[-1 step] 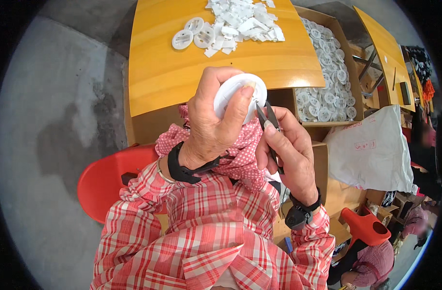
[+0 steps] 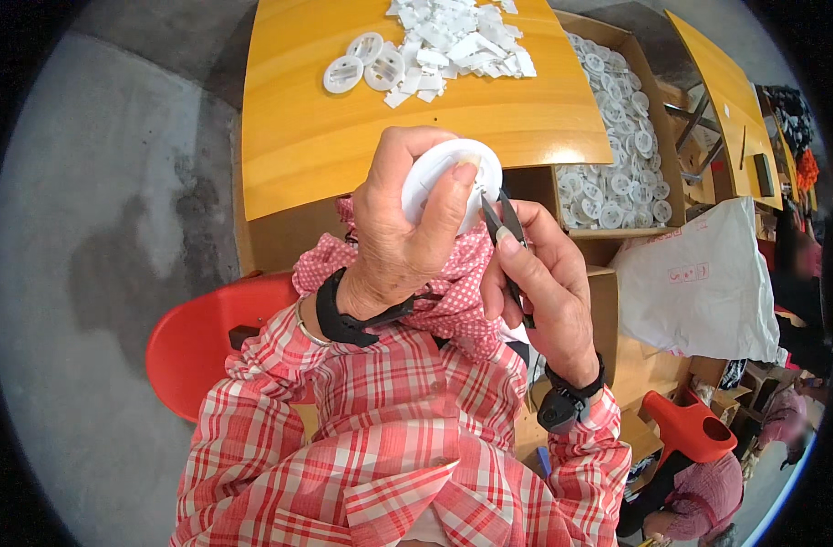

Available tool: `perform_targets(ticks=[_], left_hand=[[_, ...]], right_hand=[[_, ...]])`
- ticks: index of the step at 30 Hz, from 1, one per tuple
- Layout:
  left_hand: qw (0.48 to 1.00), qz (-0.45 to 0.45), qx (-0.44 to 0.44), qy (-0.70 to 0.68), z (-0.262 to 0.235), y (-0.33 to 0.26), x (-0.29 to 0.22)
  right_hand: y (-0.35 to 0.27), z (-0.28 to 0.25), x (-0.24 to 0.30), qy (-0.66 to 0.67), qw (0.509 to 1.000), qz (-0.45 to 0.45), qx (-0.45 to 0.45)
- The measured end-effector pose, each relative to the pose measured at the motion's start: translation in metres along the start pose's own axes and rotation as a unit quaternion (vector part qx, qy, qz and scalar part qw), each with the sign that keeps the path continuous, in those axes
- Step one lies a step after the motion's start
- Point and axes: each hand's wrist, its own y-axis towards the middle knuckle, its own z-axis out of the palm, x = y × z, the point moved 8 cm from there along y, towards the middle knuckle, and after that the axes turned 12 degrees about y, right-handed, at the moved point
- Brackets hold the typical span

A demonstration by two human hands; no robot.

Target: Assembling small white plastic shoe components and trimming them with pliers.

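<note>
Head camera is showing me, largest first, the orange table (image 2: 343,146) stretching across the top, carrying a heap of white plastic scraps (image 2: 462,41) and a few white round discs (image 2: 366,59) lying just beside it. To its right a cardboard box (image 2: 658,137) is standing open, filled with many white round pieces (image 2: 617,137). Beside that box a white bag (image 2: 708,283) is sitting; I cannot tell what it holds. Below the table, I am watching the left hand (image 2: 403,228) curling closed around a white round disc (image 2: 453,178), thumb pressing on its face. The right hand (image 2: 548,292) is closing around small dark snips (image 2: 503,223), their tips touching the disc's lower edge.
</note>
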Motion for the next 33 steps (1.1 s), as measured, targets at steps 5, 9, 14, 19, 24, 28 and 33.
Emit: perform_targets(ticks=[5, 9, 14, 19, 24, 28, 33], left_hand=[[1.000, -0.001, -0.001, 0.010, -0.001, -0.001, 0.000], [1.000, -0.001, -0.001, -0.001, -0.001, -0.001, 0.001], [1.000, -0.020, 0.005, -0.011, 0.003, 0.000, 0.001], [1.000, -0.019, 0.013, -0.019, 0.006, 0.002, -0.002], [0.998, -0.038, 0.014, -0.041, 0.008, 0.004, 0.003], [0.998, -0.045, 0.033, -0.032, 0.009, 0.002, 0.002], [0.992, -0.089, 0.073, -0.047, 0.014, 0.000, 0.003]], right_hand=[[0.000, -0.001, -0.001, 0.005, 1.000, 0.001, 0.009], [0.001, -0.001, -0.001, 0.008, 1.000, 0.002, 0.014], [-0.001, -0.003, 0.000, 0.015, 1.000, -0.005, 0.020], [-0.002, -0.005, 0.002, 0.024, 1.000, -0.009, 0.014], [-0.003, -0.007, 0.002, 0.025, 0.999, -0.014, 0.018], [-0.003, -0.009, 0.001, 0.020, 0.999, -0.021, 0.015], [-0.006, -0.010, -0.001, 0.028, 0.999, -0.018, 0.015]])
